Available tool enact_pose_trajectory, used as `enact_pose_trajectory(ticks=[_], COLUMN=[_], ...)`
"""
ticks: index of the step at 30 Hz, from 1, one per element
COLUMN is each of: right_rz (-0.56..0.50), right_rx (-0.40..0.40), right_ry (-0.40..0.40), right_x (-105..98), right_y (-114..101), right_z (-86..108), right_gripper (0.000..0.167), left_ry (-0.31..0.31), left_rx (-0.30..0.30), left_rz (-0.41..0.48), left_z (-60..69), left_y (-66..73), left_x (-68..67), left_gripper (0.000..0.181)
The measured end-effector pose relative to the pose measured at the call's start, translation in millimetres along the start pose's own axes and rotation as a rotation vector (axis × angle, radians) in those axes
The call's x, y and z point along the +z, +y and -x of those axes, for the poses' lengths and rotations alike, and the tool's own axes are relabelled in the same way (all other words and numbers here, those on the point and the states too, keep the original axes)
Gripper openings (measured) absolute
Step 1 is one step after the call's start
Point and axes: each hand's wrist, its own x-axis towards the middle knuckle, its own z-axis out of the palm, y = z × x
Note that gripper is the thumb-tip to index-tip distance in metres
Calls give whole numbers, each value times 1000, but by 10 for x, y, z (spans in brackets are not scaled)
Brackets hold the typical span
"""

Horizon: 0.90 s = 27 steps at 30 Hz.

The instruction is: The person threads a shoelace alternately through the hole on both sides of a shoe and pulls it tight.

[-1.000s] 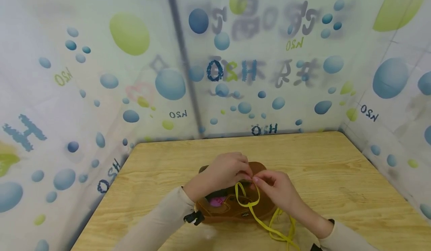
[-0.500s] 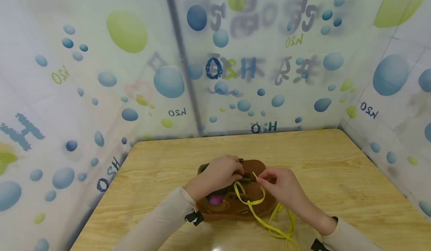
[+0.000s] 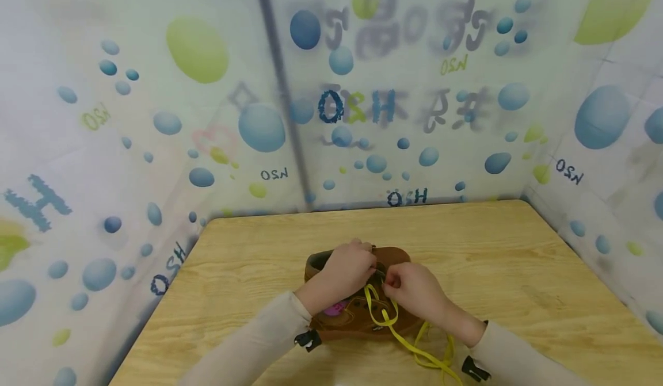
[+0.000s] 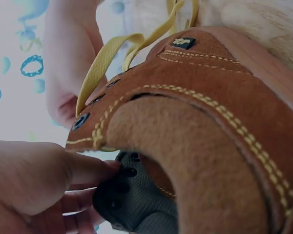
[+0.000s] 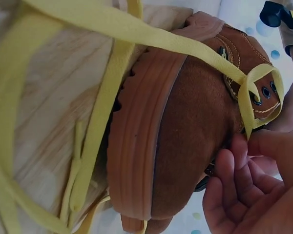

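A brown suede shoe with a dark lining lies on the table, its toe to the right. My left hand is over the shoe's opening; in the left wrist view its thumb and fingers pinch the edge of a dark flap with eyelets. A yellow shoelace passes through a near-side eyelet and loops up to my right hand. In the right wrist view, my right thumb and fingers pinch that lace close to the shoe's far eyelet side. The lace's tip is hidden by the fingers.
The wooden table carries the shoe. Loose yellow lace lies in coils at the shoe's front right. A printed curtain with blue and green dots hangs behind the table and along both sides. Dark straps sit on both wrists.
My right hand drew back right with the lace tip showing, then moved left to the shoe's flap again. The left hand shifted slightly and stays at the opening.
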Motion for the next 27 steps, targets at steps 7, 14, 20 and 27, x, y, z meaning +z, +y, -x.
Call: enact_pose_trajectory(ticks=[7, 14, 20, 27], right_rz=[23, 35, 50, 79], right_rx=[-50, -81, -46, -11], right_ry=[40, 46, 36, 52], right_x=[39, 48, 69, 96], right_y=[0, -14, -22, -40], right_z=[-44, -70, -102, -102], right_gripper=[22, 20, 21, 20], left_ry=[2, -52, -80, -183], left_rx=[2, 11, 34, 31], left_rz=[3, -7, 27, 240], left_z=[0, -21, -27, -38], left_y=[48, 46, 18, -84], left_x=[8, 79, 106, 81], left_gripper=[18, 13, 13, 19])
